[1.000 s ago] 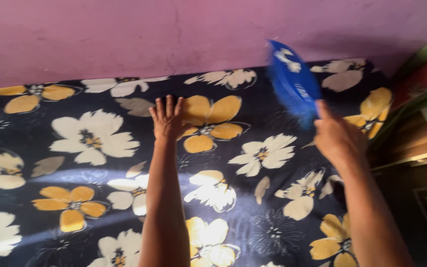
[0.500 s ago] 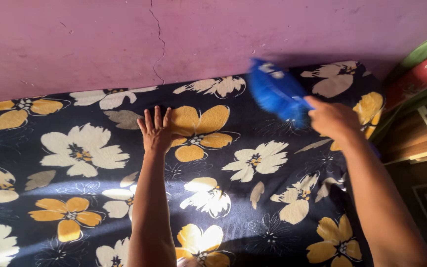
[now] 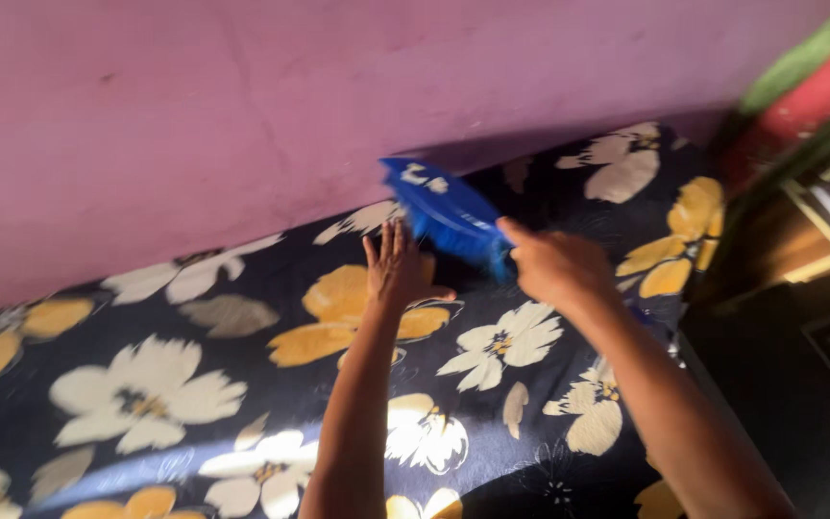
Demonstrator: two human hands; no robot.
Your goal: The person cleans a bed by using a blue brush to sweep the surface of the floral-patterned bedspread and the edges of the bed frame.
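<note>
My right hand [image 3: 557,268] grips a blue hand brush [image 3: 444,206] by its handle, the bristle head resting on the dark floral bedsheet [image 3: 194,384] near the pink wall. My left hand [image 3: 398,266] lies flat, fingers spread, pressed on the sheet over a yellow flower, right beside the brush head. Both forearms reach up from the bottom of the view. The picture is blurred by motion.
A pink plastered wall [image 3: 242,106] runs along the far edge of the bed. At the right stand a dark wooden cabinet [image 3: 799,317] and a red and green rolled cloth [image 3: 809,67].
The brush has swept leftward along the sheet from the right side toward my left hand. The view has tilted and shifted; my left hand stays pressed on the sheet.
</note>
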